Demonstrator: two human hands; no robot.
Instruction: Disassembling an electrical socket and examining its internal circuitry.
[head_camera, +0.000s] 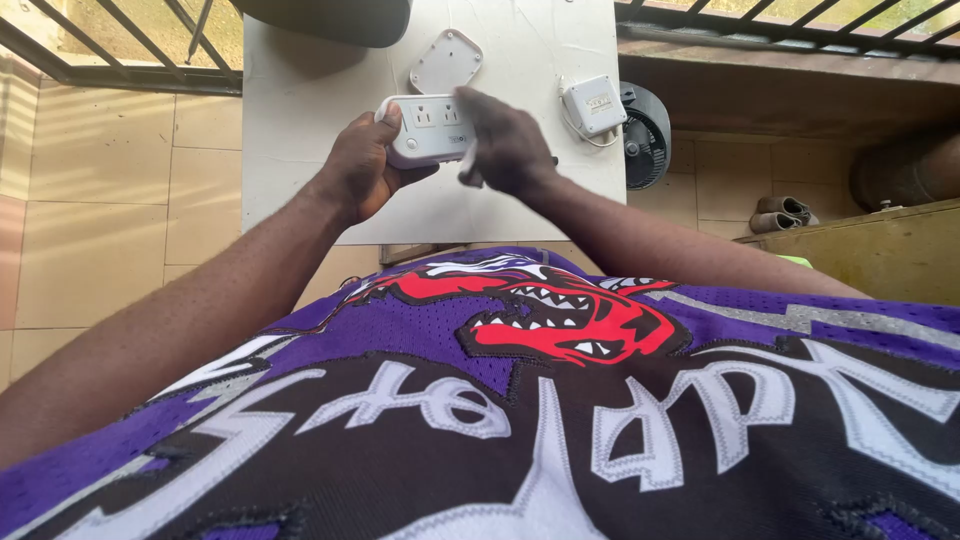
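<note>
1. The left hand (362, 168) grips the left end of a white socket block (428, 130), fingers wrapped round its end and underside, holding it above the white table (300, 120) with its socket face turned toward the camera
2. The right hand (508, 145) lies against the right end of the block; it is motion-blurred, so whether its fingers are clamped on the block, on a small pale part at its lower edge, or simply resting cannot be told
3. Risk of a drop: the block appears to be carried mainly by the left hand at one end; if that grip loosens while the right hand works, the block likely tips and falls onto the table edge or the tiled floor (110, 230)
4. Risk of a knock: a white cover (446, 61) lies on the table just beyond the block, and a white adapter (594, 105) with a thin cord sits to the right, near the table edge; a sweep of the right hand could push either one off
5. Risk of a snag: the adapter's cord loops close to the right wrist; catching it would probably drag the adapter toward the fan (646, 135) standing beside the table
6. Risk of pinching: fingers pressed across the end of the block may get caught if a part snaps shut
</note>
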